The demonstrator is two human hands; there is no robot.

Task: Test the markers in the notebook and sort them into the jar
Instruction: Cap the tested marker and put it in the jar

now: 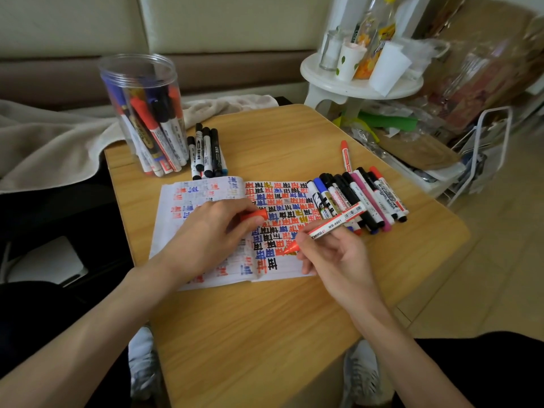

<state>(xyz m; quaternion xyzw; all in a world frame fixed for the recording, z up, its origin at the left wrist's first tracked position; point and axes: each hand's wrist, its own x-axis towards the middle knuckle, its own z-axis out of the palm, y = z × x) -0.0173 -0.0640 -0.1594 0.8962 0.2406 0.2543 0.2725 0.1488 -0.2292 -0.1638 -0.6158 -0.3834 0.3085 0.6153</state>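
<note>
Red tip down on the open lined notebook (188, 195), mid wooden surface (250, 319)! The right hand (332, 260) had its fingers closed round the red-and-white plastic whiteboard marker (332, 223), low on the barrel, label reading "WB-8801". At ten o'clock of the tip, the left hand (206, 237) curled its fingers round the red cap (254, 214). Light, stiff, a touch slick, I'd say, and best pinched near the tip. The clear plastic jar (141, 83) stood at eleven o'clock. The row of loose markers (362, 198) at two o'clock read "WHITEBOARD MARKER".

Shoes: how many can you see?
2. The left shoe peeks out under the table at its near left edge, the right shoe at its near right edge; the table hides part of each.
</note>
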